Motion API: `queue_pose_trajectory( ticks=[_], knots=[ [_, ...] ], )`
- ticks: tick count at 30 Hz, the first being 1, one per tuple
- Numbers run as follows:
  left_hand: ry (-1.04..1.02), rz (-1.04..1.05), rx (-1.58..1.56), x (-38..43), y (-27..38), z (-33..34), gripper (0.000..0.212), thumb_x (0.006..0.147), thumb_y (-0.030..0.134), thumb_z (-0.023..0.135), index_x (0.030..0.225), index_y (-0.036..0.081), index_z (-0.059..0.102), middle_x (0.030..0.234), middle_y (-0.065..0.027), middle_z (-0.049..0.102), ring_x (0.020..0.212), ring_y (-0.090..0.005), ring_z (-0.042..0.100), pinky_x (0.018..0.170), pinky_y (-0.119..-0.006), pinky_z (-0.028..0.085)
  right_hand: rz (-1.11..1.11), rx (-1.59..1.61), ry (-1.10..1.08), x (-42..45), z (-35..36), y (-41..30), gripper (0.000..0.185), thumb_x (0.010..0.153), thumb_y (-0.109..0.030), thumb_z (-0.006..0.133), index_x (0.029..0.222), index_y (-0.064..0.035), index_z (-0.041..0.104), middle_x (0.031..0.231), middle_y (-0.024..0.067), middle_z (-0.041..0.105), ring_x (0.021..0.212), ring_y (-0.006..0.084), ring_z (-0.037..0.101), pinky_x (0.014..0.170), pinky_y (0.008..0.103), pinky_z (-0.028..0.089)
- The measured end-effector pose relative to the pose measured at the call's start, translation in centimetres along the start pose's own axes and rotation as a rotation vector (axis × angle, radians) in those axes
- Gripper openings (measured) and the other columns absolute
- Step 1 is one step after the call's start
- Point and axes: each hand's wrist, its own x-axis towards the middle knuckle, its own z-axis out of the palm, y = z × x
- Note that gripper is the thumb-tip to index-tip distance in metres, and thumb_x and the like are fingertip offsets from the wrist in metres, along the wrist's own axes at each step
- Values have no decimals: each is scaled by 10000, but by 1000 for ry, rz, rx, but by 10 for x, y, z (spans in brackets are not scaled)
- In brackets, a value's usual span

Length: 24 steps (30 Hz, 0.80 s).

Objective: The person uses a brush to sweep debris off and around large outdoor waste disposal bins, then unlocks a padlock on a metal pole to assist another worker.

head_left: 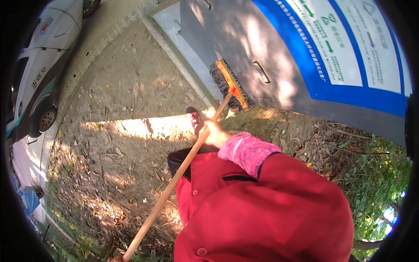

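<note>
A long wooden pole [170, 186] runs slantwise across the view. Its yellow head [229, 80] has dark, shaggy bristles or pile along both sides; whether it is a brush or a mop I cannot tell. That head lies up against the lower part of a grey panelled wall [222, 36]. My right hand [214, 132], in a pink patterned cuff, grips the pole below the head. At the bottom edge, partly cut off, my left hand [119, 259] is around the pole's lower end. One dark shoe [192, 114] shows beyond my right hand.
The wall carries a recessed metal handle [262, 71] and a blue-and-white sign [350, 62] with writing. A concrete kerb [180, 62] meets it. Bare ground [131, 75] bears leaf litter. A white vehicle [42, 72] stands left; green plants [376, 173] grow right.
</note>
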Motion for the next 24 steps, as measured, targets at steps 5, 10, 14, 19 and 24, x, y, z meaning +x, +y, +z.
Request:
queue_pose_trajectory(
  ticks=[5, 10, 14, 19, 24],
  knots=[
    [-255, 2, 106, 67, 87, -60, 150, 635, 256, 626, 623, 115, 575, 568, -86, 561, 508, -278, 556, 449, -385, 431, -158, -122, -234, 60, -22, -1, 158, 753, -194, 581, 692, -102, 467, 562, 42, 474, 524, 210, 498, 524, 353, 438],
    [-268, 15, 75, 103, -29, 19, 271, 576, 320, 625, 781, 143, 612, 578, -108, 582, 527, -298, 580, 502, -385, 473, -214, -37, -136, 20, 8, 47, 142, 723, -138, 593, 684, -88, 465, 553, 54, 468, 533, 221, 496, 532, 348, 432],
    [-354, -12, -193, 154, -122, 98, 304, 620, 319, 631, 847, 120, 595, 640, -127, 596, 618, -294, 592, 537, -376, 472, -153, 134, -43, -45, 29, 92, 216, 732, -156, 579, 657, -111, 381, 554, 25, 378, 528, 198, 413, 564, 325, 387],
    [-378, 98, -307, 220, -175, 199, 248, 666, 268, 625, 805, 63, 610, 678, -174, 592, 631, -299, 585, 515, -388, 428, -273, 66, -146, -135, 54, 131, 322, 709, -235, 607, 598, -158, 315, 532, -22, 297, 509, 160, 369, 598, 333, 362],
    [21, 257, -472, 273, -145, 250, 50, 583, 68, 565, 589, 20, 552, 551, -184, 511, 518, -377, 492, 484, -436, 374, -437, 70, -118, -200, 71, 142, 297, 715, -186, 594, 600, -165, 322, 520, -49, 299, 504, 121, 356, 628, 310, 373]
  ],
)
